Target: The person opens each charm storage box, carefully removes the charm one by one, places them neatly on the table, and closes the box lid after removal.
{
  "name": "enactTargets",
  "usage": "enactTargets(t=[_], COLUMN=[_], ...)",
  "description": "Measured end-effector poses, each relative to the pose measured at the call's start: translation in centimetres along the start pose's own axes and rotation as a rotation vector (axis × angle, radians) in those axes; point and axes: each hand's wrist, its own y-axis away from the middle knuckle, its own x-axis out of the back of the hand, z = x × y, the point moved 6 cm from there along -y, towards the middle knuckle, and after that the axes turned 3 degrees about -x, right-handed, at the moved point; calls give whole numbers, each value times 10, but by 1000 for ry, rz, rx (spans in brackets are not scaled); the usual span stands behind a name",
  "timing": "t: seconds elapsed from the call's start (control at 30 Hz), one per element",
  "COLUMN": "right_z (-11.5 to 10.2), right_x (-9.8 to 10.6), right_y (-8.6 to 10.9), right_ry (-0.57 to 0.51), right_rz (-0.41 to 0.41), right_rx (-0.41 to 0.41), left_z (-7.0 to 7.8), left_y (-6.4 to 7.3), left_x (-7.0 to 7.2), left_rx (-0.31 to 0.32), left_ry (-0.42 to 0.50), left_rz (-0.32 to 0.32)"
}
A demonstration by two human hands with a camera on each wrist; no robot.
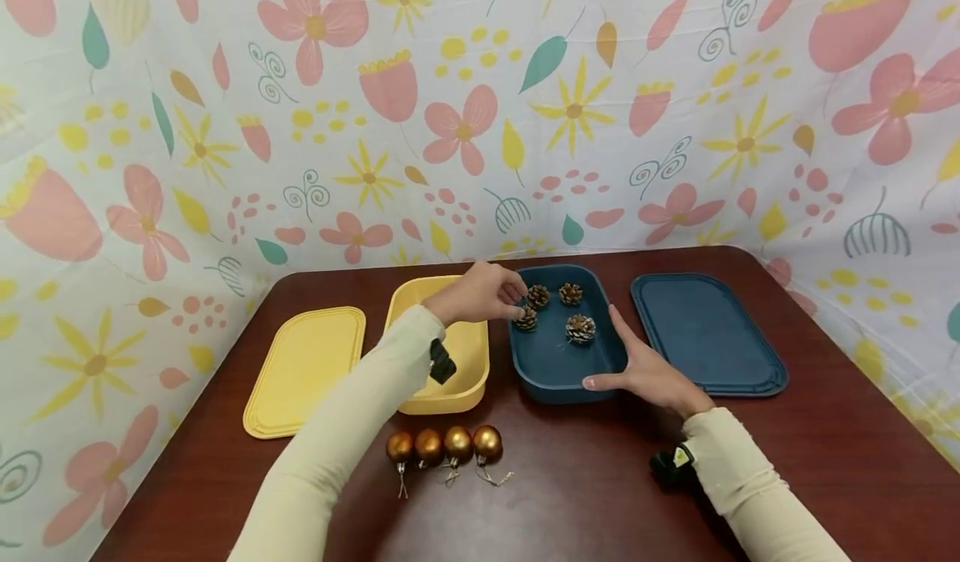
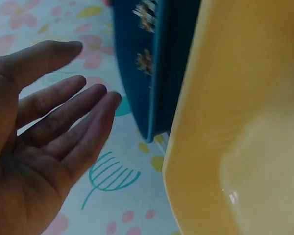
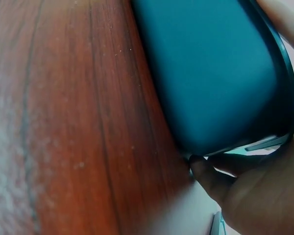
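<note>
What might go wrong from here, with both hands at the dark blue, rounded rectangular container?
1. The four shiny gold ball ornaments lie loose on the glossy red-brown table; the cream left sleeve passes beside them in the head view and might set them rolling.
2. The right hand holds only one corner of the dark blue container, so a bump may shift it.
3. The left hand, close to the brown pine cones, could nudge them.

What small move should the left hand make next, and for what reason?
Perhaps the left hand should draw back toward the gold balls: its fingers look relaxed and hold nothing, four pine cones lie in the blue box, and the four balls lie outside, on the table.
</note>
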Motion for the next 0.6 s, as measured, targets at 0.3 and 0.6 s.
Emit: enactTargets(t=[0.3,0.6], right_z=[0,1], right_x=[1,2], right_y=[-1,1], right_ry=[-15,-22], right_rz=[1,14], right_rx=[-10,-9], left_z=[-7,-8], left_y=[-53,-64], left_x=[-25,-40], left_rx=[54,209], left_ry=[-312,-411], left_rz=[-162,-332])
